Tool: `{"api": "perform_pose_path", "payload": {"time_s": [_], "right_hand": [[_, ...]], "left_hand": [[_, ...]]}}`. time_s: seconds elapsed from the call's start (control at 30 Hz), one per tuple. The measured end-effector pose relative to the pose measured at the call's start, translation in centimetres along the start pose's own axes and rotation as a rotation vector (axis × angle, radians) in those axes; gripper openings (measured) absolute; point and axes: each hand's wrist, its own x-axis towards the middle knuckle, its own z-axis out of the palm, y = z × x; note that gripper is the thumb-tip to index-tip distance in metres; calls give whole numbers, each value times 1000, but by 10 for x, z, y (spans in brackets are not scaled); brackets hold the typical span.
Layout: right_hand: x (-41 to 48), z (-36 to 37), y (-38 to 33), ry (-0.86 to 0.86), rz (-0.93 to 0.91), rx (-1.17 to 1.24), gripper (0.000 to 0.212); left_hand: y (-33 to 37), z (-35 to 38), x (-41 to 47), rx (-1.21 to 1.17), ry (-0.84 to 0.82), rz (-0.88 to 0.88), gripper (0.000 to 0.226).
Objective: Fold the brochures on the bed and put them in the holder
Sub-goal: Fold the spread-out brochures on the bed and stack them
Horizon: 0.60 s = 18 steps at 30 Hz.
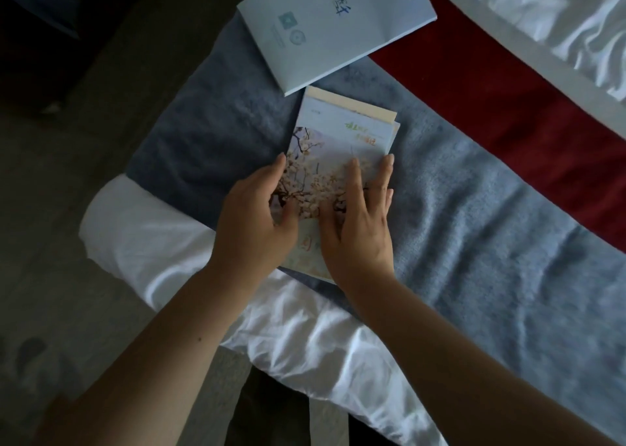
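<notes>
Position of brochure stack (342, 134): flat on the grey blanket (474, 208), close to the near corner of the bed (142, 242), directly beneath both hands. Long axis running away from the near edge of the bed, far end leaning slightly right. Fingers (354, 171) of both hands pointing along that axis.

Left hand (254, 218): laid over the left long edge, fingers close together and nearly straight, thumb resting on the blossom cover, no pinch visible. Right hand (359, 229): flat on the cover near the right long edge, fingers spread, pressing down.

Pale blue folder (335, 29), judged to be the holder: flat, straight beyond the fingertips toward the far side of the bed. Near corner just beside the far end of the stack, contact not determinable. Left hand judged marginally nearer to that corner.

Count: one stack, at least three layers showing at its far end, exact total not determinable; one folder; two hands
</notes>
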Motion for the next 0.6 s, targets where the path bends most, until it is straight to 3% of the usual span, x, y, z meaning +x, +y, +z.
{"api": "perform_pose_path", "payload": {"time_s": [0.13, 0.43, 0.6], "right_hand": [[-7, -10, 16, 16, 11, -53, 68], [-20, -6, 21, 24, -239, -358, 58], [-15, 3, 17, -113, -173, -442, 81]], "left_hand": [[4, 15, -10, 64, -51, 101, 58], [8, 35, -5, 452, -9, 323, 47], [-1, 47, -2, 590, -96, 265, 56]]}}
